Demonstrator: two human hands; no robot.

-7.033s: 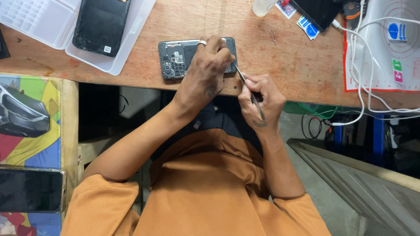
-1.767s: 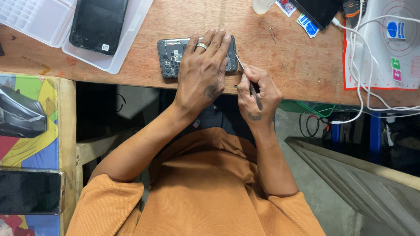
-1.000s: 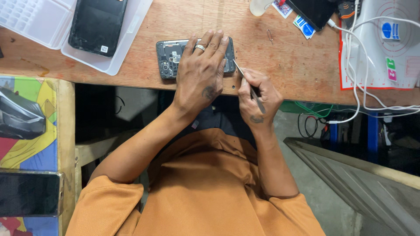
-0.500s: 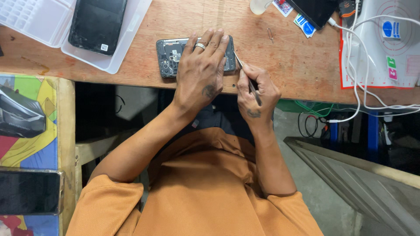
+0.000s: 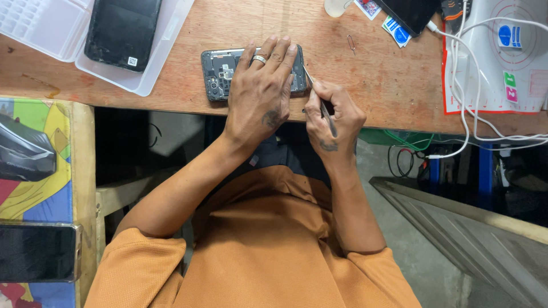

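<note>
While the left hand (image 5: 264, 94) lies flat, fingers spread, over an opened phone (image 5: 220, 73) on the wooden workbench (image 5: 365, 85), the right hand (image 5: 331, 117) sits just beside it at the phone's right end, its fingers pinched together around thin metal tweezers (image 5: 319, 102). The tweezers' tip points up and to the left, reaching the phone's edge under the left hand's fingertips; whether it touches a part I cannot tell. The phone lies lengthwise near the bench's front edge, back cover off, dark inner parts showing at its left end. A ring sits on one finger of the left hand. Farther back to the left stands a clear plastic tray (image 5: 154, 68) with a black phone (image 5: 121, 29) lying in it. Off to the right, white cables (image 5: 462, 97) trail over a white mat with a red border (image 5: 514, 63). The person wears an orange shirt (image 5: 257, 251)
</note>
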